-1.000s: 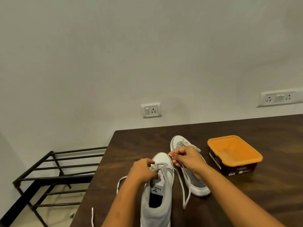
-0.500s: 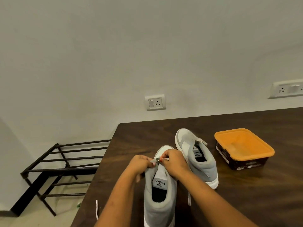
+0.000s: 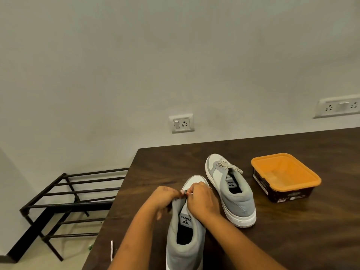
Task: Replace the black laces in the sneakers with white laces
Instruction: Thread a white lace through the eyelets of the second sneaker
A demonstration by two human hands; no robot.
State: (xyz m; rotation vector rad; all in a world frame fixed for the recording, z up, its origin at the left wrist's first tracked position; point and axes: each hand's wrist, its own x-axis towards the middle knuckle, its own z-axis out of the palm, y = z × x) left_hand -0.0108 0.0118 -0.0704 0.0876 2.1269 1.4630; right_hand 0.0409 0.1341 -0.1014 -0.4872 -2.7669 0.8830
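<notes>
Left hand (image 3: 165, 197), right hand (image 3: 202, 200): narrow pinch grip on white lace (image 3: 184, 192) over sneaker (image 3: 184, 257) with tongue tag "elarro"

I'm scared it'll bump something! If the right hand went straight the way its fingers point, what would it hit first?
Probably the left hand: the right hand points leftward over the near sneaker, and their fingertips nearly touch where both seem to pinch the lace. Depth is unclear.

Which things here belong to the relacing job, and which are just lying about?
Job: near sneaker, white lace pinched by left hand and right hand, far sneaker already laced white.
Lying about: orange-topped container, black rack, wall socket.
</notes>
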